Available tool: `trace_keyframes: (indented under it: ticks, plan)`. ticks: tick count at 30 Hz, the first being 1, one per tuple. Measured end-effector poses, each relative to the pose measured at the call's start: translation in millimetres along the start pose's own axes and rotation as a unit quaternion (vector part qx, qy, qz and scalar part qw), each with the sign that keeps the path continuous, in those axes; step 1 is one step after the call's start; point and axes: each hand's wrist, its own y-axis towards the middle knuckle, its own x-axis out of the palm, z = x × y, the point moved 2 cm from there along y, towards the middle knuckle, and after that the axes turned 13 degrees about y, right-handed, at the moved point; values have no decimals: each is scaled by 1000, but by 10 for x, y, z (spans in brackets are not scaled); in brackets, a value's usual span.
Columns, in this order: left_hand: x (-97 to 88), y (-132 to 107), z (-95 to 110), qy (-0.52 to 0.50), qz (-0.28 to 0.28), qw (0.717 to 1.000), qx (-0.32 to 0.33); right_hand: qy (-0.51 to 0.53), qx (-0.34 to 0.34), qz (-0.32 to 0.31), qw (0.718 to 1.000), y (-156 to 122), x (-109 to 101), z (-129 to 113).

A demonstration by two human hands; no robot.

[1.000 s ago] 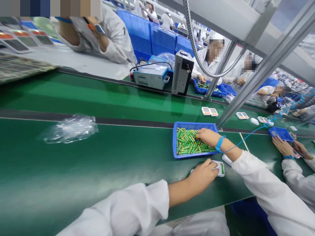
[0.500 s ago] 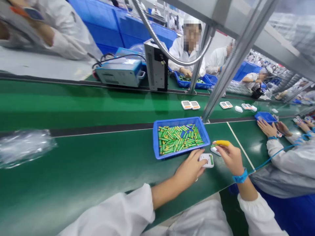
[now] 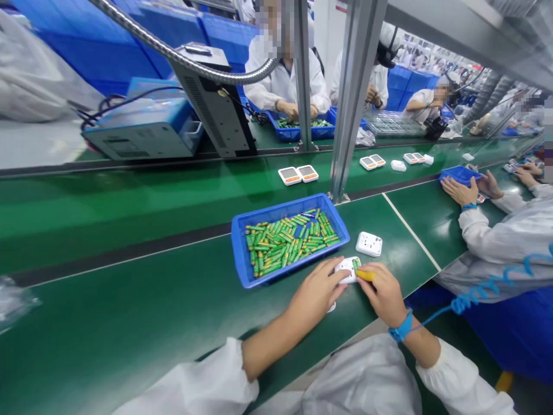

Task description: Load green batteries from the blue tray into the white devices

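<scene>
My left hand [image 3: 317, 294] is curled on a small white device [image 3: 347, 269] lying on the green belt and holds it steady. My right hand [image 3: 382, 291], with a blue wrist strap [image 3: 401, 328], pinches a green and yellow battery [image 3: 365, 275] at the device's open side. A blue tray [image 3: 242, 253] full of green batteries sits just beyond the hands. A second white device [image 3: 368, 244] lies to the right of the tray.
A metal post [image 3: 352, 98] rises behind the tray. Grey and blue equipment boxes [image 3: 142, 135] stand at the back left. More white devices [image 3: 298, 174] lie on the far belt. A co-worker's hands [image 3: 464, 190] rest at a blue tray on the right; other people work opposite.
My right hand left the tray with a battery and brought it down to the device under my left hand. The view has swung right, and a second white device now shows beside the tray.
</scene>
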Motion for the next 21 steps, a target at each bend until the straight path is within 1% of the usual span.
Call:
trace_keyframes:
  ticks: [4,8,12,15,18,21]
  plan:
    - [-5,-7,2,5,-5,1000,4,-11,-10,-12,1000,-21,10,-17]
    - [12,-20,-2,9,-12,1000,4,-9,-5,-17,1000,-24,29,-41]
    - [29,-26,-8,0,-21,1000,2,19,21,-18,999,-15,6,-22]
    - [37,-12,-18,-38,-24,999,-3,26,53,-22,998,-19,-11,32]
    - [-16,-25,-14,-64,-15,998,-15,37,62,-57,996,-24,-2,88]
    - [-146,-172,42,-32,-16,998,-42,57,63,-79,993,-30,1,140]
